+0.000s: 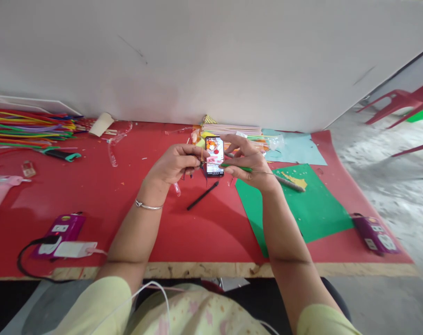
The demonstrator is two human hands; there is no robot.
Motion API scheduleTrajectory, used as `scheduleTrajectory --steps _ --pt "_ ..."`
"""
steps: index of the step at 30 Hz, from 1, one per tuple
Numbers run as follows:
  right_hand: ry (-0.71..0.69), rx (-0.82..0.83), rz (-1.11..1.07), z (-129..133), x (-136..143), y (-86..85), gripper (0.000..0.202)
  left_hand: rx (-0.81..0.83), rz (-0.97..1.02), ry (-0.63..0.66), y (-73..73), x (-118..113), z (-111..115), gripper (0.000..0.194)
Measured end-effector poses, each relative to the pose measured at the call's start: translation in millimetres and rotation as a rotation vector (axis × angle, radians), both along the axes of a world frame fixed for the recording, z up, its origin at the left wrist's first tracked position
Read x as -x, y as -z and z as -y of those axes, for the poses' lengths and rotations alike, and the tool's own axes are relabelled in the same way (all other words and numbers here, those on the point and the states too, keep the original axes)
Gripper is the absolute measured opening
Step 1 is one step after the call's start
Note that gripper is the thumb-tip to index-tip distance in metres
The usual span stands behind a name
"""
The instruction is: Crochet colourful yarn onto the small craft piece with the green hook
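Over the middle of the table, my left hand pinches a small dark piece with a thin yellow-orange strip standing up from it. Dark thin ends hang below those fingers. Opposite it, my right hand grips a slim green-handled tool, its thin tip pointing left toward the dark piece. Whether the tip touches it, I cannot tell. Just behind the fingertips a lit phone shows a colourful picture. A black stick-like item lies on the table below the hands.
Coloured pipe cleaners, black-and-teal pliers or cutters and a pink glue gun lie left. Purple power strips sit at both sides. A green sheet and light-blue sheet cover the right of the red table.
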State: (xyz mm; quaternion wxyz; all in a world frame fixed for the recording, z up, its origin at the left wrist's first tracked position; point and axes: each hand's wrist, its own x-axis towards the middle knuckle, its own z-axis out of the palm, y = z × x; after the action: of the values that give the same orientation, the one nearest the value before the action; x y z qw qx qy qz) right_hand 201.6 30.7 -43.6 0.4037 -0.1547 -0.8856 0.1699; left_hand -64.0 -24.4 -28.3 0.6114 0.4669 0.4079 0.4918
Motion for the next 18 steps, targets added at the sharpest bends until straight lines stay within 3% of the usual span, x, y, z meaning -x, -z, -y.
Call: scheduleTrajectory --steps 9,18 --pt "0.003 0.032 -0.051 3 4 1.2 0.032 0.026 0.094 0.053 0.2 2 -2 0.028" --pt "-0.032 0.111 -0.172 -1 13 13.1 0.036 0.074 0.09 0.067 -3.5 1 0 0.026"
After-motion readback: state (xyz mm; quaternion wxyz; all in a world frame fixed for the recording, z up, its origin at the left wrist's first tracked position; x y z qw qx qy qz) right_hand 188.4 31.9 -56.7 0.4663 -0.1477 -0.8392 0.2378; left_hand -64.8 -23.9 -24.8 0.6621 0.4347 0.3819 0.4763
